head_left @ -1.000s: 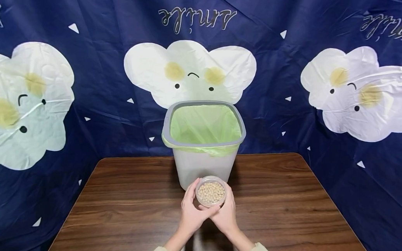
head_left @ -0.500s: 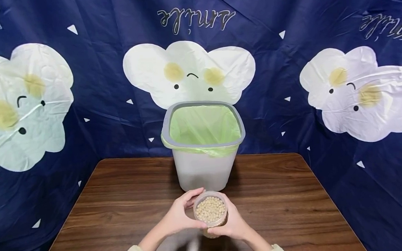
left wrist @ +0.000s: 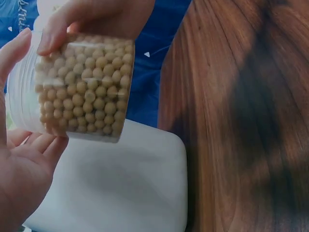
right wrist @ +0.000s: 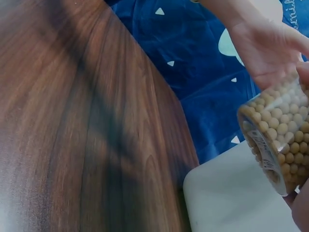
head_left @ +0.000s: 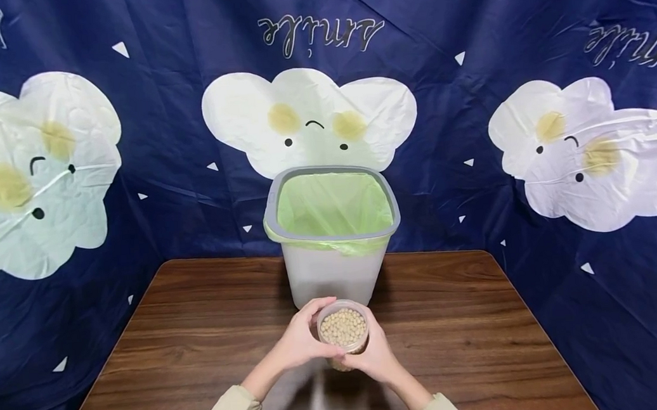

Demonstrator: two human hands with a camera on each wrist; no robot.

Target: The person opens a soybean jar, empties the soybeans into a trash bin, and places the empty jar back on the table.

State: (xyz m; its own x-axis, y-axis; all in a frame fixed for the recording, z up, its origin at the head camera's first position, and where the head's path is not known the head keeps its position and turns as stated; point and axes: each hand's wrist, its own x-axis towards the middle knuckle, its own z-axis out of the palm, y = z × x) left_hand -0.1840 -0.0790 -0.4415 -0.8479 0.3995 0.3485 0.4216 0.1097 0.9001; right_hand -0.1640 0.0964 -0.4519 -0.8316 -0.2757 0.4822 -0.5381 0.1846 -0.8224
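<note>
- Jar of beans (head_left: 343,326): on the person's side of the bin (head_left: 333,271), straight out from its near wall, held off the worktop (head_left: 458,342).
- Long axis looks about upright, roughly parallel to the bin's, rim end up.
- Left grip (head_left: 302,341) holds the jar near its rim; right grip (head_left: 379,355) holds the body just below.
- Neither hand is nearer: jar sits between both grips, bin mouth ahead, past the near wall.
</note>
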